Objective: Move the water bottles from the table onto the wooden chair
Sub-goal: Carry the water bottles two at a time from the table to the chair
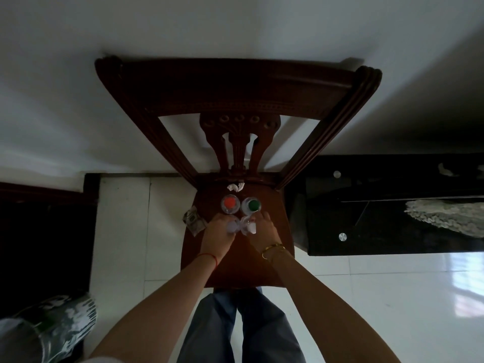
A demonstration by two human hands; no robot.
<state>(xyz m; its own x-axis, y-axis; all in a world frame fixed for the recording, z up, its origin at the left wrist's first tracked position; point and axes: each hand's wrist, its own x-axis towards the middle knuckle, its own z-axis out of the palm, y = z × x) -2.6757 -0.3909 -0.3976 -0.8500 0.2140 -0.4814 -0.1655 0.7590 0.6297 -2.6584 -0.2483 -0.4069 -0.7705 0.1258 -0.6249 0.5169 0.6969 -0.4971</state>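
Note:
I look straight down on a dark wooden chair (272,226). Two clear bottles stand on its seat near the backrest: one with an orange cap (230,202), one with a green cap (253,205). Just in front of them stand two more clear bottles with white caps (232,227) (251,227). My left hand (218,235) wraps the left white-capped bottle. The right white-capped bottle is gripped by my right hand (265,229). Both bottles appear to rest on the seat.
A crumpled white paper (235,186) lies at the seat's back edge. A wrapper (192,221) sits on the floor at the chair's left. A black glass table (392,205) stands to the right, dark furniture (44,231) to the left. My legs are just before the seat.

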